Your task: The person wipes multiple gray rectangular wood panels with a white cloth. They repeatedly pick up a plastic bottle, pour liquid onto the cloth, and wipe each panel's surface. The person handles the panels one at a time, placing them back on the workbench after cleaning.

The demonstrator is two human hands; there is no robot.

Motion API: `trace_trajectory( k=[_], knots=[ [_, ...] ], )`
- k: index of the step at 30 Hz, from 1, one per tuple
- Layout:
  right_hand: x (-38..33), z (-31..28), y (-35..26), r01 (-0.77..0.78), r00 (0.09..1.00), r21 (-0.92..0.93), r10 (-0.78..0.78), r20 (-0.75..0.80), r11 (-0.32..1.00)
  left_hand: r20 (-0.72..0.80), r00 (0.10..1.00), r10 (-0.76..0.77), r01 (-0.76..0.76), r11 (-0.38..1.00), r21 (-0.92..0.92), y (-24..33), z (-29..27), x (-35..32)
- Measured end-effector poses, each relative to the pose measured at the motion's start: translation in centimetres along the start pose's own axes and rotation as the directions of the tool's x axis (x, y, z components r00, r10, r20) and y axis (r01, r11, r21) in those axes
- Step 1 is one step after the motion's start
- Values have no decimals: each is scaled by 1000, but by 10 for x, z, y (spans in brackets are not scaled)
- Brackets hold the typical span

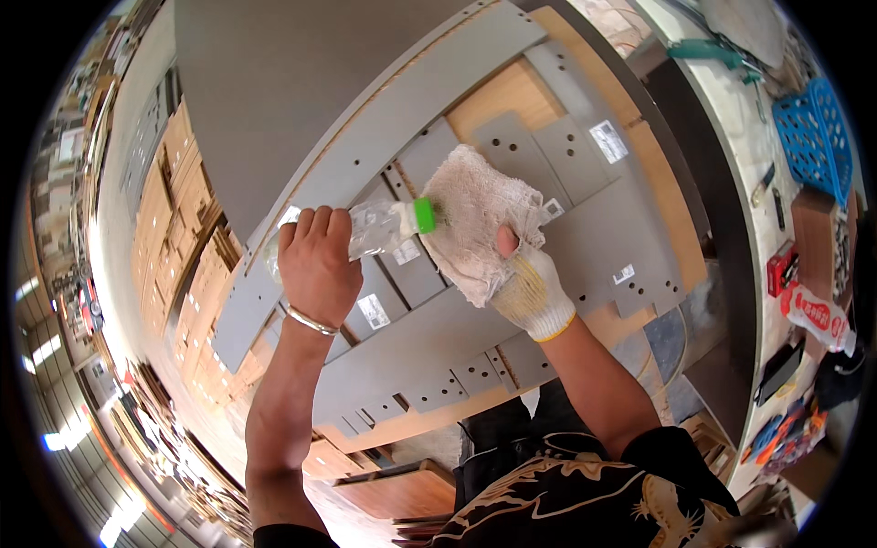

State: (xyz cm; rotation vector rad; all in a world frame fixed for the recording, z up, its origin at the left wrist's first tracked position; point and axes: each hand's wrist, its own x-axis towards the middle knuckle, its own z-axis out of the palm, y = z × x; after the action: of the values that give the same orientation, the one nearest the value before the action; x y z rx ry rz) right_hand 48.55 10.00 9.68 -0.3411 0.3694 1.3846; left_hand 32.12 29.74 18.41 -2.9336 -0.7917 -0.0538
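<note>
My bare left hand (320,265) is wrapped round a clear plastic bottle (373,228), which lies tilted on its side in the air. Its green cap (424,216) points right and meets the edge of a pale, fuzzy cloth (480,215). That cloth is spread over my right hand (534,283), which wears a white knitted glove with a yellowish coating; the thumb presses on the cloth from above, and the other fingers are hidden under it. Below both hands lie grey drilled panels (411,333) with white labels, laid out on a light wooden board (639,219).
On the right, a pale bench (722,119) carries a blue plastic basket (813,137), a red box (781,268), a red and white plastic packet (818,315) and a green-handled tool (703,50). A large dark panel (265,82) stands far left, near stacked cardboard (178,192).
</note>
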Motion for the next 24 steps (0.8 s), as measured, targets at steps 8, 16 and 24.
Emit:
trace_trajectory(
  k=[8,16,24],
  knots=[
    [7,12,28,-109,988,25,105,109,994,-38,995,-92,89,994,-62,-3,-17,-54],
    [17,21,56,-170,982,-71,175,66,983,-129,955,-266,256,962,-93,-32,1,-92],
    [13,65,23,-47,995,-236,66,76,971,-197,647,-736,488,599,-634,-65,37,-47]
  ],
)
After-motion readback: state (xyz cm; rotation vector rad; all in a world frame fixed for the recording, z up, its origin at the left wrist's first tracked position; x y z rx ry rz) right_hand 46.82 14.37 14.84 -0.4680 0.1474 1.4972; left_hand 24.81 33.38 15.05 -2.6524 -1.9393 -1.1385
